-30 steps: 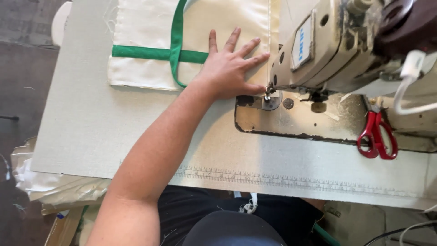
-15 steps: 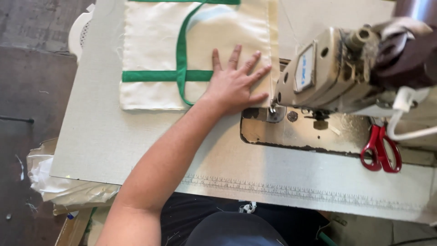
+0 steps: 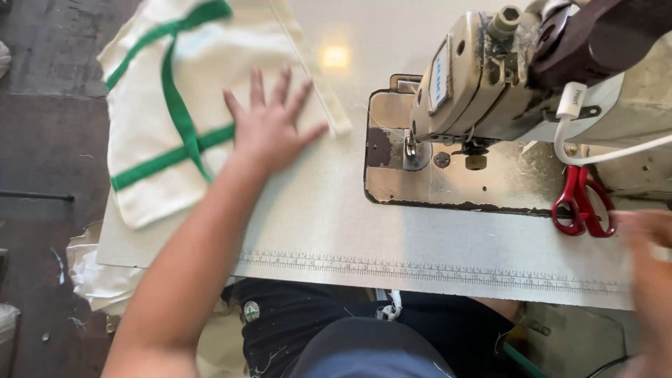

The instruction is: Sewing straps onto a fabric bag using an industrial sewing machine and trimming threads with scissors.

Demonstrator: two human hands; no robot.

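Here, the person's left hand lies flat, fingers spread, palm down on a cream cloth bag with green straps. The bag rests on the sewing table, off to the left of the sewing machine, apart from its needle. The bag's long axis runs slantwise, from the near left up toward the far right. The right hand is blurred at the right edge, near red scissors; whether it is spread or closed cannot be told. The left hand is the nearer to the bag.
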